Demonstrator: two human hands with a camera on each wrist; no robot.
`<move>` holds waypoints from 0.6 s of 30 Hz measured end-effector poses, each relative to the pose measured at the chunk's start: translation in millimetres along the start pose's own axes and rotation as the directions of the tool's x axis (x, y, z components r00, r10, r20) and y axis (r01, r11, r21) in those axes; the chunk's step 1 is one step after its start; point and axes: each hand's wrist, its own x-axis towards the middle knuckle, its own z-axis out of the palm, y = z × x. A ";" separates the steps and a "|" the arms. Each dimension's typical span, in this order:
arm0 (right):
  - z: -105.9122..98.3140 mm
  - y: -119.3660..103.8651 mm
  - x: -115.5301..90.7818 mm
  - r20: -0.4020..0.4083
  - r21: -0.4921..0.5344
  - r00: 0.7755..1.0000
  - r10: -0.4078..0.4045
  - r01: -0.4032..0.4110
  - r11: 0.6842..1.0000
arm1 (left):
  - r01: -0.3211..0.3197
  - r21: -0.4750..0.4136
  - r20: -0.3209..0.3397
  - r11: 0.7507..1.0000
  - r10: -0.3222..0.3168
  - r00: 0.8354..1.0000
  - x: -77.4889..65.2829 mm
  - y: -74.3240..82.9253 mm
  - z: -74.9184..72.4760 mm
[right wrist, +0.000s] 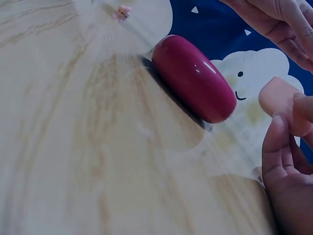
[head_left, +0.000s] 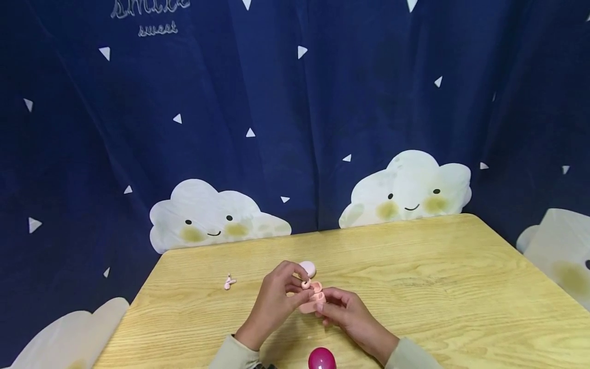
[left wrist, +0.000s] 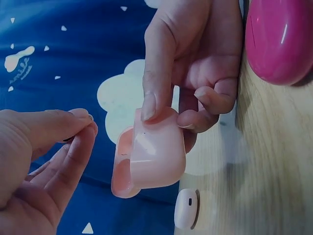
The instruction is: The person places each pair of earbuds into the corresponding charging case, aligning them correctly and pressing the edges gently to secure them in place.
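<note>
My right hand (head_left: 345,315) grips a pink earbud case (head_left: 312,306) just over the table, thumb and fingers on its sides. The lid (left wrist: 123,164) of that case stands open, facing my left hand (head_left: 276,294). Between the left thumb and fingertips I pinch a small pink earbud (head_left: 306,284), close above the case opening. In the left wrist view the fingertips mostly hide this earbud, with only dark specks showing. From the right wrist view, the case's rounded body (right wrist: 279,98) shows at the right edge, partly covered by fingers.
A pale pink rounded case (head_left: 308,268) lies just beyond my hands. Small pale pink earbuds (head_left: 229,281) lie to the left on the wooden table (head_left: 442,277). Nearer me is a glossy magenta oblong object (head_left: 322,359). A blue curtain (head_left: 276,102) with clouds hangs behind.
</note>
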 end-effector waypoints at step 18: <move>0.2 1.7 1.0 -0.074 0.054 0.997 0.002 0.002 0.999 | -0.025 0.177 0.000 0.984 0.025 1.000 1.7 -20.8 -7.7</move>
